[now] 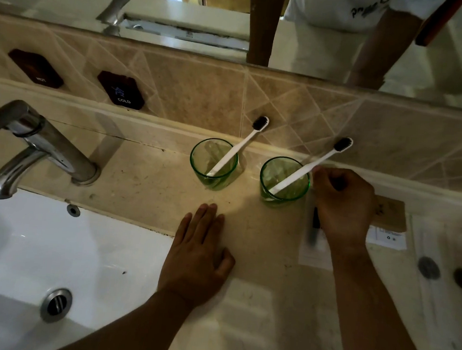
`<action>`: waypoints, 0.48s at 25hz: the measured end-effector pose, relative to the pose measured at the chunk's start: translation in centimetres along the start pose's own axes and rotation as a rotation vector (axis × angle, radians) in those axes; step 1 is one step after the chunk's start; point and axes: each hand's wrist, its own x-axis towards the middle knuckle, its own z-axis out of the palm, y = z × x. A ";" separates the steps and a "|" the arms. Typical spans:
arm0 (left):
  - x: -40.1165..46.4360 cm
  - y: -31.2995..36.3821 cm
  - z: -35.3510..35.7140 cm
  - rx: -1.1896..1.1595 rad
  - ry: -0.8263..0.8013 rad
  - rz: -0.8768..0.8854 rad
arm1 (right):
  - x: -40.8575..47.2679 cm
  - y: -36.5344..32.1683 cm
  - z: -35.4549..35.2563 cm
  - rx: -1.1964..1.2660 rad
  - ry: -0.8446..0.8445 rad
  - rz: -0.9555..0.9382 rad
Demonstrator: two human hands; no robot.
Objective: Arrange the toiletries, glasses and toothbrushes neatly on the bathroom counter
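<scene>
Two green glasses stand side by side at the back of the beige counter [145, 184]. The left glass [213, 164] holds a white toothbrush [244, 142] with black bristles, leaning right. The right glass [284, 182] holds a second white toothbrush [309, 165], also leaning right. My right hand [343, 201] is just right of that glass, fingers curled, fingertips pinching the toothbrush handle near the rim. My left hand [199, 253] lies flat on the counter in front of the left glass, fingers straight. A white packet with a dark item [315, 238] lies partly under my right wrist.
A white sink [35, 255] with a chrome tap [37, 144] fills the left. HOT and COLD plaques [121, 90] sit on the tiled wall. At the right lie a brown box [391, 214], a white card [386, 237] and packets with dark round items [447, 274]. A mirror runs above.
</scene>
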 end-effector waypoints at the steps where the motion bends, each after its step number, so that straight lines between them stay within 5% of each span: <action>1: 0.0 0.0 0.0 0.001 -0.003 -0.001 | 0.2 0.0 0.1 -0.011 -0.004 0.005; 12: -0.1 0.4 -0.1 -0.008 0.015 -0.002 | -0.3 0.9 -0.1 0.051 -0.021 -0.032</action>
